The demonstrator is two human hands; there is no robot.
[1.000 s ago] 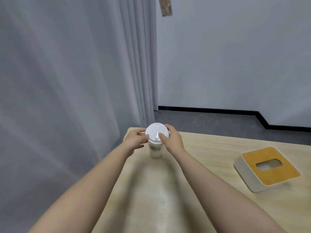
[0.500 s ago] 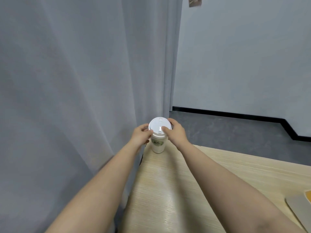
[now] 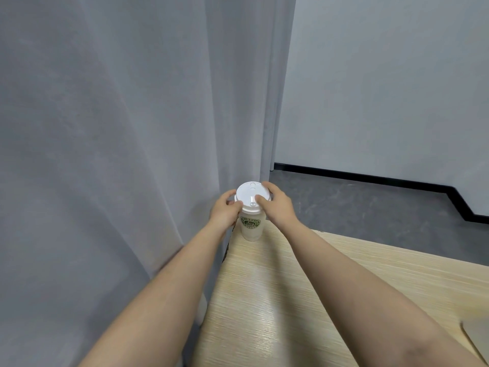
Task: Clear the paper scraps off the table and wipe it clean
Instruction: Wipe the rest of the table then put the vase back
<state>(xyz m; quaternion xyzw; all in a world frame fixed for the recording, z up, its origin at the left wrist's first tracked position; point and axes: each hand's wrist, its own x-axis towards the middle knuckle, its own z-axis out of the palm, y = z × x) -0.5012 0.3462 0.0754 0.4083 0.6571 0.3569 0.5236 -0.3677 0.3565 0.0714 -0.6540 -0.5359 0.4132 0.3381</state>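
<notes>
So I've got both hands on this takeaway cup [image 3: 251, 226], the pale kind with a round green logo on the side and a white plastic lid [image 3: 252, 196]. It's standing upright on the far left corner of the wooden table [image 3: 277, 300], right at the edge.

My left hand [image 3: 225, 209] is curled around the left side of the lid rim, thumb on top near the edge, fingers wrapped around the outside. My right hand [image 3: 279, 205] grips the opposite side, thumb pressing on the lid top close to the little sip tab, fingers bent over the far rim. So both are clamped on the lid, one each side; the cup body below is not held.

No paper scraps show on the part of the table I can see, just light wood grain with some glare between my forearms.

Grey curtain [image 3: 119, 128] hangs right beside the table on the left, folds running to the floor. Behind that there's a plain pale wall [image 3: 383, 88] with a black baseboard [image 3: 370, 178], and grey floor [image 3: 370, 207] beyond the table's far edge. A bit of something flat pokes in at the bottom right edge, can't tell what.
</notes>
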